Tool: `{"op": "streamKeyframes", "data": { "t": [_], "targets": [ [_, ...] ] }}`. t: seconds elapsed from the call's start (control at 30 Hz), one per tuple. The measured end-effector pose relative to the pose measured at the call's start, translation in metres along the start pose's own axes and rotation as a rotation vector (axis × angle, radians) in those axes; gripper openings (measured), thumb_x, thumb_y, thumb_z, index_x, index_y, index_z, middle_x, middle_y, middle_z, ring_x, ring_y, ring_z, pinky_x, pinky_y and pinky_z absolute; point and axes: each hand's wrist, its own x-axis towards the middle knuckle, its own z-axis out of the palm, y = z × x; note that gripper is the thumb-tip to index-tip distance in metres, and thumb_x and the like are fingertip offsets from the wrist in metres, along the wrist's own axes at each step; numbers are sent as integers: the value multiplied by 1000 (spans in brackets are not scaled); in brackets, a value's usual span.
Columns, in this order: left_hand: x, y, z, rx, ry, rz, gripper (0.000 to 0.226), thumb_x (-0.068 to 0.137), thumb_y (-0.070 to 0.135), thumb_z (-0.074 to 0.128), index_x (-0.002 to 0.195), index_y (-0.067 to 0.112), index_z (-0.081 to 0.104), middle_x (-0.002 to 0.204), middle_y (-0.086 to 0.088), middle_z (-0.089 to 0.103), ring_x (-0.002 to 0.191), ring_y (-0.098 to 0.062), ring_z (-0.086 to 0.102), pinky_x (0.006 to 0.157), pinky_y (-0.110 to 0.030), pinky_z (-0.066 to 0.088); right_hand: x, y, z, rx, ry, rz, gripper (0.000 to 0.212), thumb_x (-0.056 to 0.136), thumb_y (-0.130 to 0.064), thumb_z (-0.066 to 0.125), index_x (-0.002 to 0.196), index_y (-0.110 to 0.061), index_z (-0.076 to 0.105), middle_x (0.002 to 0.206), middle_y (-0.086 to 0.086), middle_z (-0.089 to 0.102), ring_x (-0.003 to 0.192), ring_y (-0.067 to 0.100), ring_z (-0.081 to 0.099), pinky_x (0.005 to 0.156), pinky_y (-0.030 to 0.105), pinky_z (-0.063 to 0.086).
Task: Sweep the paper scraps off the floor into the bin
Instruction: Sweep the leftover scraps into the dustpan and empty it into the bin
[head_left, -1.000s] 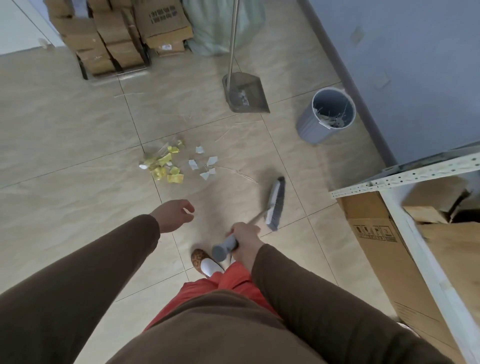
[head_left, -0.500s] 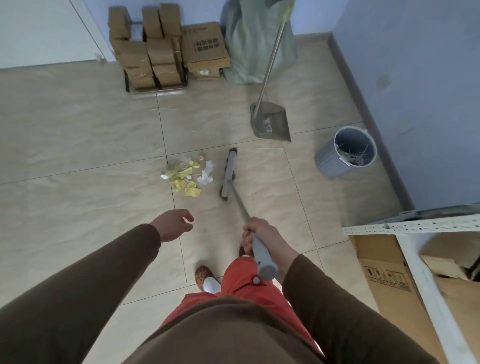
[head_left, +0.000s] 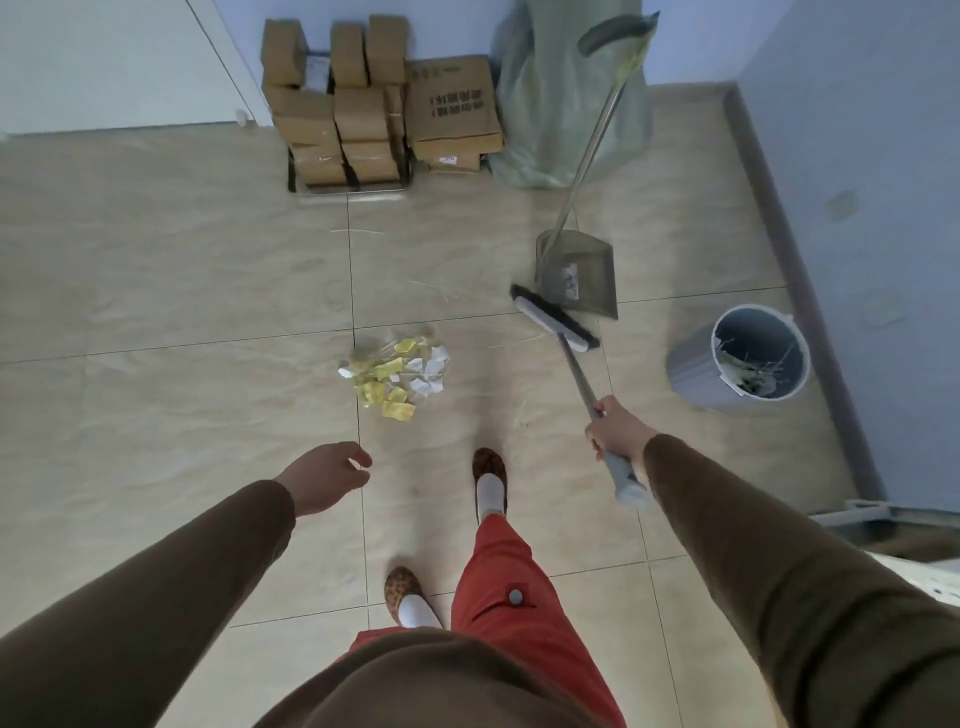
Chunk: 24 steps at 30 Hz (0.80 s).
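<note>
Pointing dustpan-ward (head crosswise), broom (head_left: 574, 358)

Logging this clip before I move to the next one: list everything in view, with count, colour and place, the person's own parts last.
Paper scraps: one pile, yellow and white, floor centre.
Long-handled broom: one, grey with black bristles, head beside the dustpan.
Metal dustpan: one, grey, upright handle, right of the pile.
Round plastic bin: one, blue-grey, litter inside, by the right wall.
Cardboard boxes: stack, brown, far wall.
Tied sack: one, pale green, far corner.
Left hand: loosely curled, holds nothing.
Right hand: grips the broom handle.
Feet: two, patterned slippers, white socks.
</note>
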Motion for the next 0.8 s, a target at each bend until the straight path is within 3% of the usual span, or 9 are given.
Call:
{"op": "streamKeyframes", "data": {
  "t": [0.23, 0.37, 0.47, 0.6, 0.8],
  "targets": [
    [47, 72, -34, 32, 8, 32, 24, 93, 25, 62, 116, 23, 65, 108, -2, 67, 99, -22, 64, 89, -33, 50, -45, 5, -12, 341, -135, 66, 45, 93, -7, 49, 132, -29, 44, 68, 6, 55, 45, 12, 47, 41, 22, 40],
    [64, 102, -54, -44, 64, 38, 19, 92, 30, 61, 111, 31, 64, 106, 2, 66, 94, -18, 63, 78, -26, 48, -55, -13, -43, 289, -174, -10, 46, 94, -10, 49, 129, -38, 43, 67, 6, 56, 47, 13, 49, 43, 25, 42],
    [72, 106, -68, -95, 104, 19, 16, 91, 30, 61, 106, 35, 63, 105, 4, 65, 91, -14, 63, 73, -22, 45, -20, -61, -64, 174, -156, -91, 47, 94, -10, 48, 131, -37, 42, 70, 8, 57, 48, 13, 50, 43, 25, 43],
    [78, 104, -83, -146, 164, -32, 15, 91, 28, 61, 103, 36, 61, 104, 7, 66, 94, -15, 64, 77, -25, 48, 57, -157, -73, -2, -163, -225, 47, 95, -8, 48, 138, -25, 38, 82, 11, 57, 58, 17, 51, 43, 21, 44],
    [81, 84, -81, -240, 205, -136, 15, 93, 27, 59, 104, 35, 64, 101, 13, 66, 96, -8, 63, 78, -22, 48, 171, -308, -29, -241, -219, -343, 52, 93, -2, 39, 143, -12, 32, 90, 16, 55, 58, 20, 50, 49, 30, 45]
  ]
}}
